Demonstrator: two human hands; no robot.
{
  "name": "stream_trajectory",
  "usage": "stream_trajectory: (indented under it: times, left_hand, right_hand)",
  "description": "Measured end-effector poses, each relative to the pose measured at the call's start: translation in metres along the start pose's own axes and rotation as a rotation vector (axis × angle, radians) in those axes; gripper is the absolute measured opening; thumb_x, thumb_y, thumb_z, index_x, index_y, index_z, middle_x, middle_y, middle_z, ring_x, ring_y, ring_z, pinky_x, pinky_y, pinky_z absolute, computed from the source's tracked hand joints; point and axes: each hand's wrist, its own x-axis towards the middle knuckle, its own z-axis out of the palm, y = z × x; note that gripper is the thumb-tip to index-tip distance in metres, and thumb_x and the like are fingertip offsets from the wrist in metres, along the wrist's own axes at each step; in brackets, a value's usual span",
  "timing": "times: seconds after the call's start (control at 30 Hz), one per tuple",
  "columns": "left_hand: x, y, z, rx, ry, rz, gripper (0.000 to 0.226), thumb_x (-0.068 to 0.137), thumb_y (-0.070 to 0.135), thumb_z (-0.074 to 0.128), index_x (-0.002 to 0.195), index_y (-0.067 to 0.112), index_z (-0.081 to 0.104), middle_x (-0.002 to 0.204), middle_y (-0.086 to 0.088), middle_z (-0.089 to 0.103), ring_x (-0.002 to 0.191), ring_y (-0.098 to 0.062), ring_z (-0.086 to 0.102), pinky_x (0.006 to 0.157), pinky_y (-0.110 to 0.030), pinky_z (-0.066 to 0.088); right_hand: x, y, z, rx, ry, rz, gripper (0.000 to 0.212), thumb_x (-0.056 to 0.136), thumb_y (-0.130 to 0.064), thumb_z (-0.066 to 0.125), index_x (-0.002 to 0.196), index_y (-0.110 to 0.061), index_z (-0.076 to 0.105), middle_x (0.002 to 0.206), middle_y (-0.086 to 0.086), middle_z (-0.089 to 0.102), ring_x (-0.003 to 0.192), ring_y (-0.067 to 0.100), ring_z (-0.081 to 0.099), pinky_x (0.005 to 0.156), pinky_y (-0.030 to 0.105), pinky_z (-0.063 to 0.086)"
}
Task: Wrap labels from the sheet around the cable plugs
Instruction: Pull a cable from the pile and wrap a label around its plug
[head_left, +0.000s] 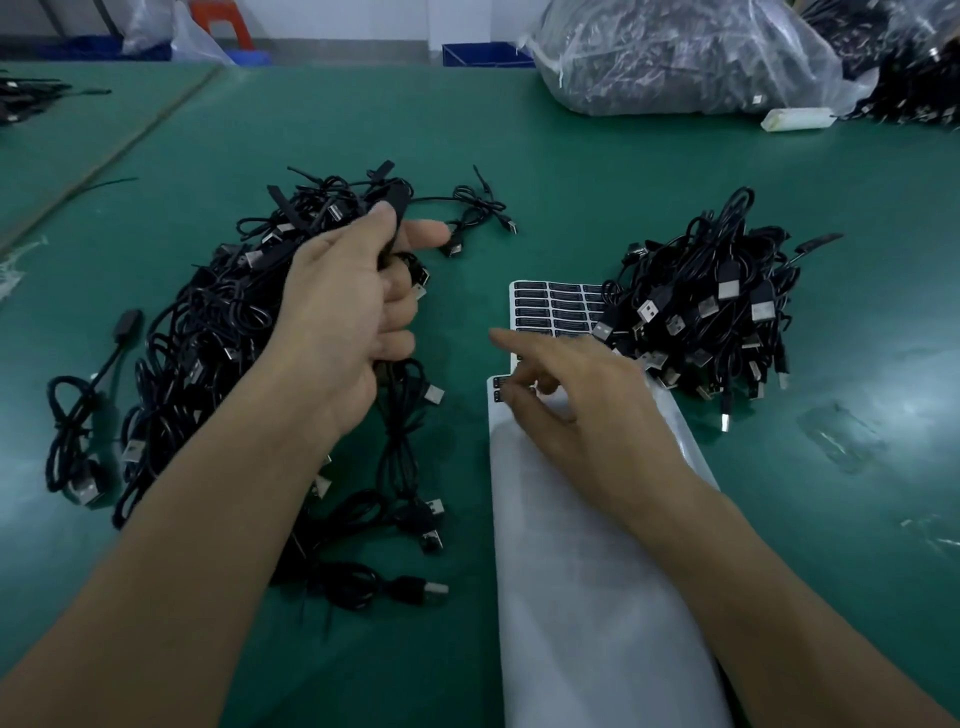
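Your left hand (343, 306) has its grip clamped on one cable (400, 205), held up over the left pile (208, 332). Thumb and fingers curl round a dark moulded end that I take for the plug body, and cord trails out of the near side of the fist toward the tabletop (571, 197).

Your right hand (587, 410) is down on the label sheet (550, 309). Thumb and middle fingers curl in at its left edge, where the nearest printed rows meet bare white backing, and the index finger points out to the far left. I cannot tell whether that grip has a label pinched, because the fingertips cover the spot.

What the coming move turns on is that the held plug lies to the left and far of your right fingertips, with a strip of bare tabletop between. The sheet's long axis runs near to far. Its remaining labels sit at the far end, the right ones tucked under the right pile (717, 312).

The right hand is the nearer one to the labels and the left hand already has the plug. So I judge that a peeled label must travel left and slightly far, or the plug must come right to meet it. The plug seems to point up and far out of the fist, so the label would go across that axis.
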Motion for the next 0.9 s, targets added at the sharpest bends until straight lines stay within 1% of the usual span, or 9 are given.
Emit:
stream_trajectory:
  times: [0.07,0.2,0.37,0.47,0.53,0.6,0.73,0.8,0.9]
  left_hand:
    - [0.002,0.004,-0.005,0.083,-0.018,0.014,0.049,0.107,0.04,0.042,0.081,0.019,0.077,0.052,0.008,0.026,0.042,-0.008,0.017,0.035,-0.017,0.019]
    - [0.002,0.003,-0.006,0.311,-0.161,-0.041,0.057,0.106,0.051,0.038,0.077,0.023,0.079,0.051,0.011,0.03,0.042,-0.007,0.022,0.034,-0.018,0.021]
    - [-0.004,-0.022,0.01,0.573,-0.353,-0.038,0.041,0.107,0.04,0.044,0.084,0.019,0.071,0.053,0.011,0.032,0.044,-0.007,0.026,0.043,-0.022,0.024]
    - [-0.002,-0.04,0.015,0.71,-0.355,-0.014,0.029,0.105,0.033,0.047,0.097,0.015,0.069,0.049,0.014,0.036,0.042,-0.005,0.031,0.05,-0.028,0.027]
    - [0.0,-0.048,0.015,0.799,-0.332,0.013,0.023,0.104,0.031,0.05,0.111,0.014,0.064,0.062,0.013,0.051,0.05,-0.005,0.042,0.054,-0.03,0.036]
    - [0.0,-0.052,0.013,0.837,-0.289,0.057,0.015,0.104,0.031,0.051,0.113,0.02,0.058,0.073,0.005,0.055,0.058,-0.011,0.047,0.057,-0.03,0.039]
    - [0.0,-0.052,0.012,0.803,-0.255,0.146,0.022,0.106,0.027,0.044,0.09,0.025,0.06,0.067,-0.003,0.054,0.059,-0.018,0.048,0.059,-0.039,0.044]
    - [-0.002,-0.051,0.015,0.829,-0.251,0.13,0.028,0.107,0.027,0.041,0.088,0.016,0.059,0.073,-0.009,0.059,0.063,-0.019,0.051,0.062,-0.043,0.048]
    - [-0.003,-0.052,0.016,0.869,-0.233,0.081,0.037,0.104,0.038,0.042,0.094,0.005,0.055,0.085,-0.011,0.063,0.073,-0.02,0.054,0.06,-0.035,0.041]
  right_hand:
    - [0.002,-0.002,-0.004,-0.121,0.006,0.118,0.039,0.093,-0.026,0.066,0.132,-0.022,0.063,0.107,-0.003,0.068,0.105,0.022,0.056,0.095,0.035,0.044]
    - [0.002,-0.009,-0.01,-0.342,-0.204,0.329,0.063,0.085,-0.06,0.06,0.14,-0.03,0.054,0.136,-0.006,0.05,0.132,0.02,0.038,0.116,0.041,0.027]
    - [0.001,-0.016,-0.013,-0.336,-0.254,0.379,0.071,0.078,-0.07,0.052,0.14,-0.035,0.05,0.139,-0.01,0.043,0.137,0.015,0.03,0.113,0.041,0.015]
    - [0.002,-0.017,-0.015,-0.284,-0.269,0.382,0.065,0.079,-0.065,0.052,0.137,-0.036,0.051,0.133,-0.011,0.044,0.132,0.016,0.034,0.109,0.045,0.02]
    - [0.002,-0.017,-0.016,-0.249,-0.254,0.38,0.061,0.079,-0.056,0.058,0.135,-0.035,0.052,0.131,-0.012,0.043,0.129,0.017,0.036,0.107,0.045,0.024]
    - [0.002,-0.015,-0.017,-0.205,-0.247,0.365,0.062,0.077,-0.049,0.064,0.135,-0.033,0.054,0.131,-0.01,0.044,0.127,0.018,0.04,0.108,0.044,0.032]
    - [0.003,-0.007,-0.017,-0.057,-0.221,0.333,0.058,0.076,-0.039,0.079,0.131,-0.031,0.06,0.121,-0.006,0.05,0.108,0.01,0.049,0.089,0.017,0.034]
    - [0.004,-0.003,-0.017,0.01,-0.191,0.321,0.057,0.074,-0.037,0.084,0.126,-0.031,0.063,0.115,-0.007,0.054,0.092,0.003,0.049,0.078,0.006,0.033]
    - [0.004,-0.001,-0.016,0.115,-0.106,0.317,0.051,0.072,-0.028,0.089,0.118,-0.032,0.067,0.107,-0.01,0.061,0.081,-0.001,0.054,0.075,0.002,0.037]
